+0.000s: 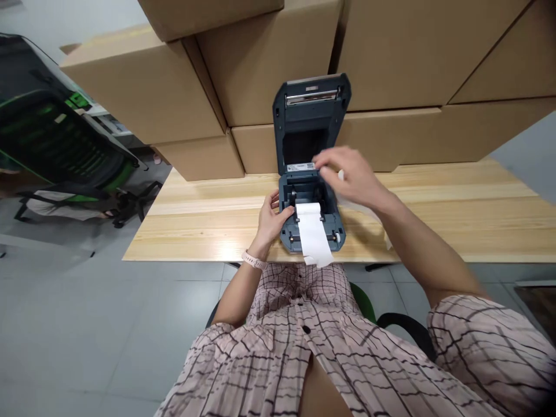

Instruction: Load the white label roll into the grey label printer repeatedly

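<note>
A dark blue-grey label printer (286,237) stands on the wooden table with its lid (279,130) raised. Inside sits a small roll of white label paper (313,229), its strip running over the front roller and past the front edge. My left hand (271,219) grips the printer's left side, thumb on the inner rim and fingers along the outside. Over the right rear of the printer, near the lid's hinge, hovers my right hand (350,176), fingers bent and a gap between thumb and forefinger. A white strip (362,209) lies partly hidden beneath the right hand and forearm.
Stacked cardboard boxes (269,63) line the back of the wooden table (208,214), close behind the lid. On the left is a black and green office chair (65,142), with part of another person beside it. The table's front edge runs just below the printer.
</note>
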`<state>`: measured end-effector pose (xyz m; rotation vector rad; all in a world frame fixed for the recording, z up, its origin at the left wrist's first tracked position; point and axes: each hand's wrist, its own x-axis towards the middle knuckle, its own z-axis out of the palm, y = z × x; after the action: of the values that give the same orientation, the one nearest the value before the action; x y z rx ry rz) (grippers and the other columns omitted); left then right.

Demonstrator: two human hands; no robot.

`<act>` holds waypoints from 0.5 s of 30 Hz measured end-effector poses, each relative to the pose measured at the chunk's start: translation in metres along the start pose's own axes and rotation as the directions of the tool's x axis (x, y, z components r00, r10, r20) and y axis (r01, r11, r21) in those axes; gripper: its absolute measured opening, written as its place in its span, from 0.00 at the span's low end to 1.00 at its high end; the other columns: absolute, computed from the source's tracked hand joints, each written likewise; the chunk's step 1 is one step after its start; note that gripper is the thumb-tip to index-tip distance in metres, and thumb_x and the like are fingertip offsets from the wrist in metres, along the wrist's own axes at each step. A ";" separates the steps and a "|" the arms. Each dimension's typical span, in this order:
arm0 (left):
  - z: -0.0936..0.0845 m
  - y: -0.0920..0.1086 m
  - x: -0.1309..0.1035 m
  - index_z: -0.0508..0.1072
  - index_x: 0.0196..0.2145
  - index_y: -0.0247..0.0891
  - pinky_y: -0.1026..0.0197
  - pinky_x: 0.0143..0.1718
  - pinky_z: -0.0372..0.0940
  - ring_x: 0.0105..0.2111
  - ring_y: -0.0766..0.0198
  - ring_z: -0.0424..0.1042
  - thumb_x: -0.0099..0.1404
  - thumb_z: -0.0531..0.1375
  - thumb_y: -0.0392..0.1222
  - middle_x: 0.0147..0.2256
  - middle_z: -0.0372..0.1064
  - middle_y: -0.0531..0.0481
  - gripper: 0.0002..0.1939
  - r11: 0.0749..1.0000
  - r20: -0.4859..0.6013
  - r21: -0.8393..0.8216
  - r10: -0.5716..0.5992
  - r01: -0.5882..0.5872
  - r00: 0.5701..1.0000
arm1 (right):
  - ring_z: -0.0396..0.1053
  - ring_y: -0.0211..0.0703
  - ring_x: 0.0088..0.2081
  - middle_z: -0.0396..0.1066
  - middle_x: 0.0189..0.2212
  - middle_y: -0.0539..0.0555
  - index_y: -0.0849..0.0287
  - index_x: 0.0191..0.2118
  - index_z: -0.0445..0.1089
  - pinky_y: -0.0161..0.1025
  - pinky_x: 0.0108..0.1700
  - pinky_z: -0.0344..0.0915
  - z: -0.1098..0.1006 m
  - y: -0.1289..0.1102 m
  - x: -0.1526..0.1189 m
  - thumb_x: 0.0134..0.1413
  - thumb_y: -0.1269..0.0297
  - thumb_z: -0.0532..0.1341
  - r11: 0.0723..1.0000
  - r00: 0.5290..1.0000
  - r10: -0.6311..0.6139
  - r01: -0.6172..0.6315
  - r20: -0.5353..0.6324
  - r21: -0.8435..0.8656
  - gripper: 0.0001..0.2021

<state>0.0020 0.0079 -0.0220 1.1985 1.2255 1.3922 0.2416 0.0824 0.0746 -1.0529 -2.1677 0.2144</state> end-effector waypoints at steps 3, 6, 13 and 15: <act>0.000 -0.002 0.001 0.72 0.59 0.39 0.45 0.61 0.70 0.58 0.50 0.75 0.56 0.73 0.44 0.61 0.74 0.35 0.34 1.000 -0.004 -0.002 -0.005 0.005 1.000 | 0.78 0.56 0.56 0.83 0.50 0.56 0.51 0.51 0.76 0.65 0.74 0.53 0.015 -0.014 -0.009 0.72 0.57 0.52 0.988 0.924 -0.149 0.124 0.352 0.092 0.17; -0.002 -0.003 0.002 0.71 0.62 0.38 0.45 0.59 0.70 0.56 0.50 0.77 0.56 0.73 0.43 0.61 0.75 0.34 0.37 1.000 -0.002 0.015 -0.018 0.018 1.000 | 0.80 0.55 0.51 0.83 0.48 0.56 0.52 0.54 0.73 0.68 0.76 0.48 0.030 -0.018 -0.014 0.72 0.58 0.51 0.977 0.772 -0.211 0.150 0.599 0.151 0.16; -0.011 0.002 0.001 0.58 0.77 0.48 0.53 0.48 0.70 0.38 0.59 0.77 0.62 0.66 0.36 0.53 0.83 0.45 0.47 0.987 0.084 0.158 -0.008 -0.006 0.996 | 0.78 0.58 0.53 0.81 0.52 0.58 0.51 0.67 0.70 0.62 0.61 0.71 -0.009 -0.025 0.000 0.67 0.44 0.61 0.944 0.718 -0.249 0.029 0.650 0.330 0.28; -0.013 0.004 0.000 0.59 0.76 0.48 0.54 0.45 0.69 0.34 0.61 0.75 0.63 0.65 0.35 0.52 0.83 0.46 0.46 0.978 0.088 0.205 0.005 -0.023 0.996 | 0.79 0.58 0.53 0.81 0.53 0.57 0.47 0.66 0.73 0.61 0.55 0.75 -0.045 -0.021 -0.012 0.63 0.41 0.65 0.895 0.751 -0.241 -0.073 0.614 0.440 0.30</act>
<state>-0.0109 0.0058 -0.0185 1.3975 1.3265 1.2322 0.2631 0.0529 0.1101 -0.6503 -2.5820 1.1353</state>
